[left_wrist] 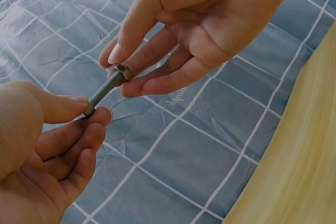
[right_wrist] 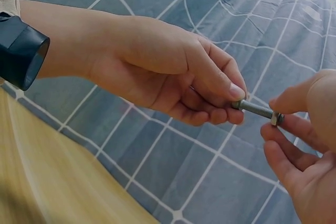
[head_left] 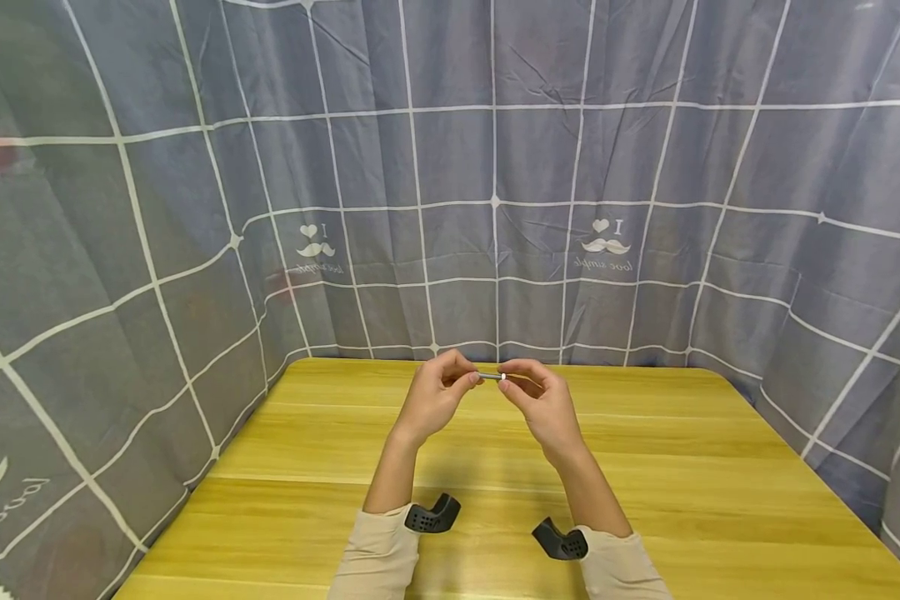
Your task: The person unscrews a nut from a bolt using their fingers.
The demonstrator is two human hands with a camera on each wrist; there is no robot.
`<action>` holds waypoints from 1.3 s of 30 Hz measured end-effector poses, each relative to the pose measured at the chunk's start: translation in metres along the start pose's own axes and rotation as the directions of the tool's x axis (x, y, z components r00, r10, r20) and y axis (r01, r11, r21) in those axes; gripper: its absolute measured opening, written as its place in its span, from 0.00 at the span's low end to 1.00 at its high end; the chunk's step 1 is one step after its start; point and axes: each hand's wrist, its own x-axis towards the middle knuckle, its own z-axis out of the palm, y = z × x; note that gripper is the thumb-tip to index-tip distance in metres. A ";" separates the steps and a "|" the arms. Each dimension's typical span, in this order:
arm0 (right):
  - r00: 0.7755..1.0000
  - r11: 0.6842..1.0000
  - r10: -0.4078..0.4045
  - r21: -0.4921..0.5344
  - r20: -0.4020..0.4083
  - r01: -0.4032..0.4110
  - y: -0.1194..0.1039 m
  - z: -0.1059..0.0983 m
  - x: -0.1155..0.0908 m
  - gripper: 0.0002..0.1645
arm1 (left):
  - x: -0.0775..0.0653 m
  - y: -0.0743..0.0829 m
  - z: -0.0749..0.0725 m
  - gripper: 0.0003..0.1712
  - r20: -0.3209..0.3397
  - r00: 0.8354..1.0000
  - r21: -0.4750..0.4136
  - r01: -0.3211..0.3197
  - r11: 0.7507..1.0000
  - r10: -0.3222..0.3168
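Note:
A metal bolt [left_wrist: 106,88] with a threaded shank spans the gap between my two hands over the table. My left hand [head_left: 429,402] pinches one end of it between thumb and fingertips, which cover that end. At the other end, a hex nut [right_wrist: 275,118] sits around the shank. My right hand [head_left: 547,408] has its thumb and index fingertip at the nut, one on each side, while its other fingers are loosely bent below. In the head view the bolt lies almost level.
The yellow wood-grain table [head_left: 330,433] lies under both hands. A grey curtain [head_left: 457,158] with white grid lines hangs behind it and along both sides. Black wrist mounts [head_left: 432,514] are worn at the beige sleeves [head_left: 378,546].

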 end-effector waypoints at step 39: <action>0.997 0.990 0.073 -0.118 -0.027 -0.076 0.003 0.000 0.000 0.17 | 0.000 -0.002 0.001 0.03 -0.004 1.000 0.004 -0.003 1.000 0.003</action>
